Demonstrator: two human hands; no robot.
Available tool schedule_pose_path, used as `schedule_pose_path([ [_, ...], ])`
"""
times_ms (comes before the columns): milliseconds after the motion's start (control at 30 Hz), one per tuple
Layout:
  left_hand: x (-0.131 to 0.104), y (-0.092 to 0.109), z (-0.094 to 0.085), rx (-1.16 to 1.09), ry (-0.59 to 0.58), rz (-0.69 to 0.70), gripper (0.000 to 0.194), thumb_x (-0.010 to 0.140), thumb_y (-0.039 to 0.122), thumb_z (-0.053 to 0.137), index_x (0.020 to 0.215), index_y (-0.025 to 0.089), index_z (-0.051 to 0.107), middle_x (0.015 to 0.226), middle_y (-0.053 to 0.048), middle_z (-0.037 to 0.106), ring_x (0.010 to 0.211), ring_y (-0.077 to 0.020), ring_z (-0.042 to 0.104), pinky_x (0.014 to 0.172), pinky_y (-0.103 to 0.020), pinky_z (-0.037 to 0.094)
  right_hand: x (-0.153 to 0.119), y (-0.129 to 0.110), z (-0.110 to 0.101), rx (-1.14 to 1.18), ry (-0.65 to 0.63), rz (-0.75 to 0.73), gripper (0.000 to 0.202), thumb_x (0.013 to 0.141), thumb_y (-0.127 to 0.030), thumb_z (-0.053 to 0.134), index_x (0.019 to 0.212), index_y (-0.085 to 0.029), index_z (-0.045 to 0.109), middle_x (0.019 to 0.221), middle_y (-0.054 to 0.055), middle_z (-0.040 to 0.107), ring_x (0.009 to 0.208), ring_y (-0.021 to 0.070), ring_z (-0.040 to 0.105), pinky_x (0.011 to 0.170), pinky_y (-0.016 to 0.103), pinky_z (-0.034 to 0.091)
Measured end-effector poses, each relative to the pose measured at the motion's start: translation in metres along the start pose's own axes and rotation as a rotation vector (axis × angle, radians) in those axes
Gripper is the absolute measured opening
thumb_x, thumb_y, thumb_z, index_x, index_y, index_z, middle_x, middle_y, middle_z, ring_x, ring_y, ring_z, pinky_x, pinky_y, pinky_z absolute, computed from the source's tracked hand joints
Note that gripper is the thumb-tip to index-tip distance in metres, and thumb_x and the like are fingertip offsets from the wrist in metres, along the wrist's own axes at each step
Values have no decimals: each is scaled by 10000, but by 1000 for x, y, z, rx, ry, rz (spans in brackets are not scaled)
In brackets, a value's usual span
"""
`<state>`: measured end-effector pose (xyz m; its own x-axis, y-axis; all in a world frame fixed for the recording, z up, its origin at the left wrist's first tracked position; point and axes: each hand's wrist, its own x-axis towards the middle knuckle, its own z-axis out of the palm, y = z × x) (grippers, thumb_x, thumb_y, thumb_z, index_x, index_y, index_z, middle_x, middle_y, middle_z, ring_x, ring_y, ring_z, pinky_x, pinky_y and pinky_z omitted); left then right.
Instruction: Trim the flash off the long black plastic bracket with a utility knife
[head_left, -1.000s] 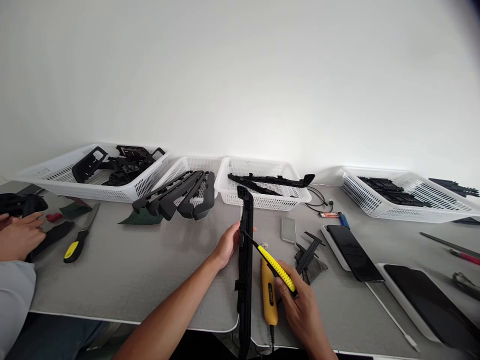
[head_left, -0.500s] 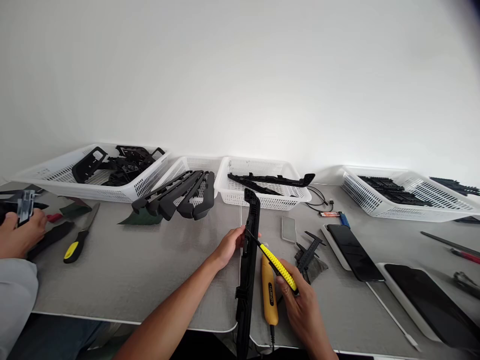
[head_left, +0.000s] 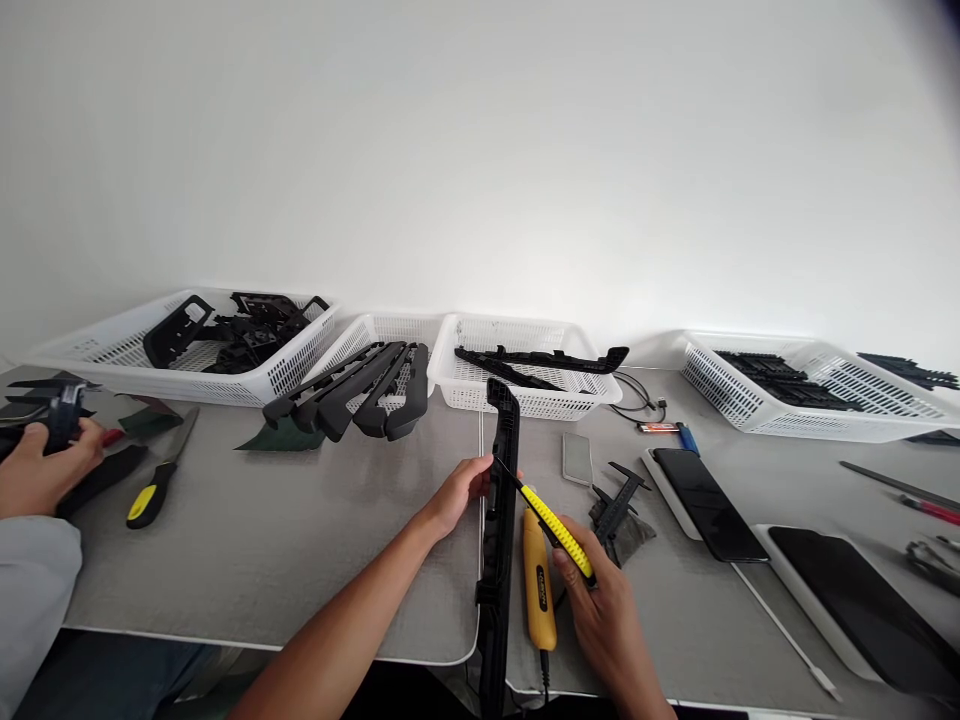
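My left hand (head_left: 461,492) is closed around the upper half of a long black plastic trim piece (head_left: 495,570), which stands steeply on end over the table's front edge. Some of those fingers are hidden behind the piece. In my right hand (head_left: 606,610) is a yellow utility knife (head_left: 556,530), its dark tip touching the piece near my left fingertips. A yellow corded handheld tool (head_left: 538,580) lies on the table between the trim piece and my right hand. Just beyond that hand is a black caliper (head_left: 619,505).
White baskets (head_left: 517,405) of black parts line the wall. Curved dark trim pieces (head_left: 337,400) overhang one basket. A black phone (head_left: 709,505) lies at right. At left, a co-worker's hand (head_left: 45,470) holds a dark part, near a yellow-black handled file (head_left: 154,495).
The lower end of the trim piece has swung slightly right. My hands and the knife have barely moved. The co-worker's hand has shifted slightly right and turned its part.
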<state>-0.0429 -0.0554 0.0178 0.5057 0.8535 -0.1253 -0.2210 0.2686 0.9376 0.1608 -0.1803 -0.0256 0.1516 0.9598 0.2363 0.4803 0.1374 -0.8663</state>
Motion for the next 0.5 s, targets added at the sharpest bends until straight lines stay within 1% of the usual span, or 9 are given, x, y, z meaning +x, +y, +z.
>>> schedule_pose_path([
  [200, 0, 0, 0, 0, -1, 9, 617, 873, 670, 584, 980, 119, 840, 842, -94, 766, 715, -186, 591, 674, -278, 435, -1, 1, 0, 1, -3, 6, 470, 1021, -531, 557, 1343, -218, 694, 1255, 85, 776, 1140, 247, 745, 948, 294, 603],
  [367, -1, 1, 1, 34, -28, 18, 584, 888, 649, 601, 923, 115, 835, 781, -87, 743, 717, -192, 610, 678, -273, 440, 0, 1, 1, -2, -3, 18, 466, 1019, -534, 560, 1334, -220, 699, 1276, 83, 769, 1159, 248, 738, 966, 301, 596],
  [500, -1, 3, 1, 42, -41, 30, 553, 887, 630, 625, 874, 116, 827, 719, -70, 703, 665, -181, 589, 639, -273, 432, 2, 0, 0, -38, 82, 29, 472, 1019, -544, 546, 1319, -215, 702, 1251, 84, 777, 1143, 252, 745, 916, 298, 611],
])
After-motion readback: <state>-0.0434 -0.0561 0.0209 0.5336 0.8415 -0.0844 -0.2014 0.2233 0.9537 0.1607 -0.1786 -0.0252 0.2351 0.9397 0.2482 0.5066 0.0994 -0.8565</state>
